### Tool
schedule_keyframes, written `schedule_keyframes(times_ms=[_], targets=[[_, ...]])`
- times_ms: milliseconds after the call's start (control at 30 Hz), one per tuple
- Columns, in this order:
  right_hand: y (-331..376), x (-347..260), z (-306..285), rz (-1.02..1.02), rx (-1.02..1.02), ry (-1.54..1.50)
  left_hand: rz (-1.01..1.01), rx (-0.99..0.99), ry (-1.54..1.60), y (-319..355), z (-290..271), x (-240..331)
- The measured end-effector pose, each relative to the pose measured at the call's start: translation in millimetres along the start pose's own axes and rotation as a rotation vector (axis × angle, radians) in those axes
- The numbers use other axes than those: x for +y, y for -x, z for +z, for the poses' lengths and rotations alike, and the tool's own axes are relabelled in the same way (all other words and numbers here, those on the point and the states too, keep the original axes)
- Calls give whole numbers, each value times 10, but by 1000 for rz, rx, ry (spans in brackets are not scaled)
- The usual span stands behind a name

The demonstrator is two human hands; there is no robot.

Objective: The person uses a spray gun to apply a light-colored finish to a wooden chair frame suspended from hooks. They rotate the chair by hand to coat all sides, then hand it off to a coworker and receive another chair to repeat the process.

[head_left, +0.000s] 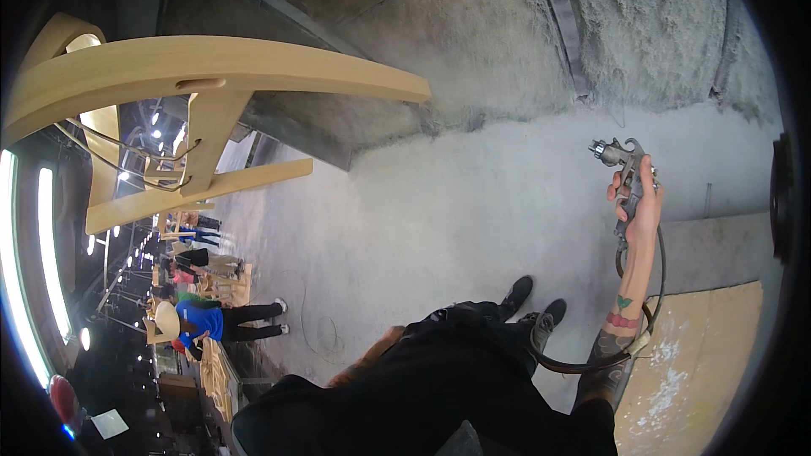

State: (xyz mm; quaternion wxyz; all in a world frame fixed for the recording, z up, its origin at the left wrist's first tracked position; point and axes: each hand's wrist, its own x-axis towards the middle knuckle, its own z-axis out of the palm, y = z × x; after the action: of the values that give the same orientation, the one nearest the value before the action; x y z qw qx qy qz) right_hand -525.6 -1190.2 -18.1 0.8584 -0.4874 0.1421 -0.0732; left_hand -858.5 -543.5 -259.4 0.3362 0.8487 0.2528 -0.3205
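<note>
My right hand (645, 213) is closed around a metal spray gun (627, 171), held out at the right side. A dark hose (583, 366) runs from the gun, looping beside my tattooed forearm. My left arm (369, 358) is bent in against my dark clothing, and the fingers of that hand are hidden at my hip. At the upper left, apart from both hands, a pale wooden chair frame (279, 65) hangs from bent wire hooks (135, 152). Its long curved piece has an oblong slot.
A grey, residue-coated booth wall (655, 25) with metal ribs runs along the top. A stained tan board (697, 371) lies at the lower right. Further off at the left are a person in a blue shirt (203, 321), other people and wooden parts (217, 376). A thin cord curls across the floor.
</note>
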Motion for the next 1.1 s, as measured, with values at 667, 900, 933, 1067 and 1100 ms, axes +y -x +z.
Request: schedule_keyframes(times_ms=[667, 900, 933, 1067, 1100], targets=[[454, -4, -48, -244, -109, 92, 115, 219, -100, -345, -260, 1554], [609, 803, 395, -88, -170, -58, 169, 269, -117, -155, -124, 2192], [598, 980, 470, -36, -224, -205, 153, 281, -149, -131, -94, 2278], [486, 1654, 815, 311, -241, -835, 288, 130, -197, -33, 44, 2349], [469, 1797, 935, 393, -272, -815, 257, 96, -180, -11, 54, 2296]])
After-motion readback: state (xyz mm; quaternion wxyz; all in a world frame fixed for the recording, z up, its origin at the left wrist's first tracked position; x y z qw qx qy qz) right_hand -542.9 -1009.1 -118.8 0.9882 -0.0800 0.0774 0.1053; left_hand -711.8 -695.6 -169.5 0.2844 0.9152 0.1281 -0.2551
